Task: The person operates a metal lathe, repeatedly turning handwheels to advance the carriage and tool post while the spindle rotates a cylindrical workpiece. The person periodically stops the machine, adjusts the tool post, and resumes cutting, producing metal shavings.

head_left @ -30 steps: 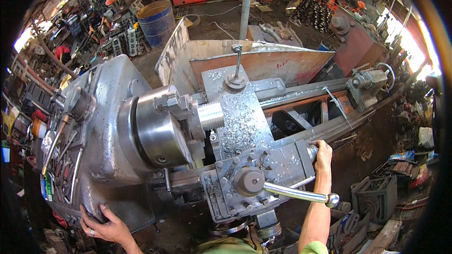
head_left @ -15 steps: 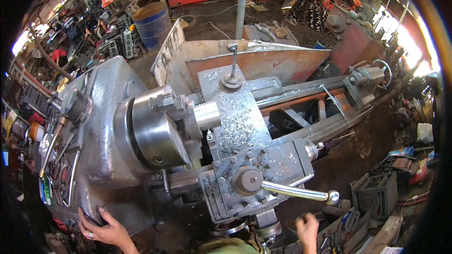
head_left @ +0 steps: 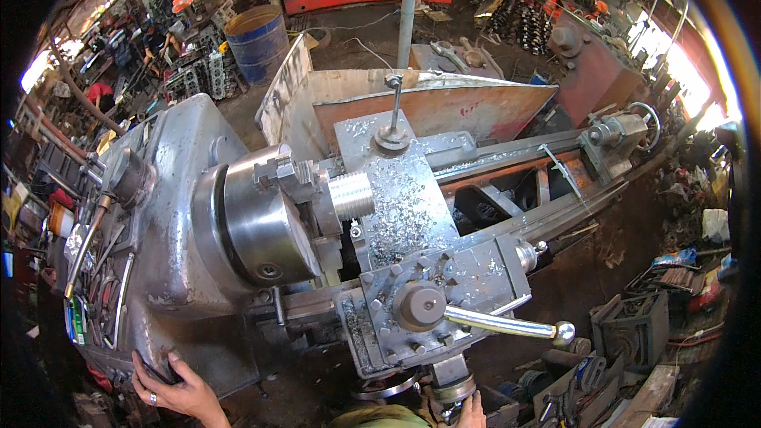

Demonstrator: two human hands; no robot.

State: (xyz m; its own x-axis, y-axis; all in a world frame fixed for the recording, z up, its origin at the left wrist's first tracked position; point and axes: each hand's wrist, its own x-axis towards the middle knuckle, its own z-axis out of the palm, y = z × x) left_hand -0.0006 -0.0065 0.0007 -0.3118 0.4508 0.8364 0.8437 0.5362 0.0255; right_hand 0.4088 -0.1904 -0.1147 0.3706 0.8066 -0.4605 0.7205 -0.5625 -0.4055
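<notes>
Left hand [head_left: 182,393] lies at the lower front edge of the grey headstock [head_left: 170,218], fingers half curled over the casing by something dark; cannot tell whether its grip has hold of a control or merely rests, though bracing or control seems a likely reason for the placement. Right hand [head_left: 473,411] is partly cut off by the lower picture edge, fingertips up against the metal dial [head_left: 453,391] at the front of the carriage; how far that grip closes, and on what, cannot be told. Presumably the hand sits there because a crank handle is mounted just below the dial. Ribbed metal cylinder [head_left: 351,196] is at the right face of the chuck [head_left: 261,218], seemingly clamped at one end by the jaws so the ribbed length is exposed. Its free end reaches over the slide plate [head_left: 416,182], which carries bright chips [head_left: 400,230]. Orientation: the cylinder points right, slightly away from the person, long axis roughly along the bed toward the tailstock [head_left: 612,139]; the dial faces the person, its axis running crosswise to the bed.
</notes>
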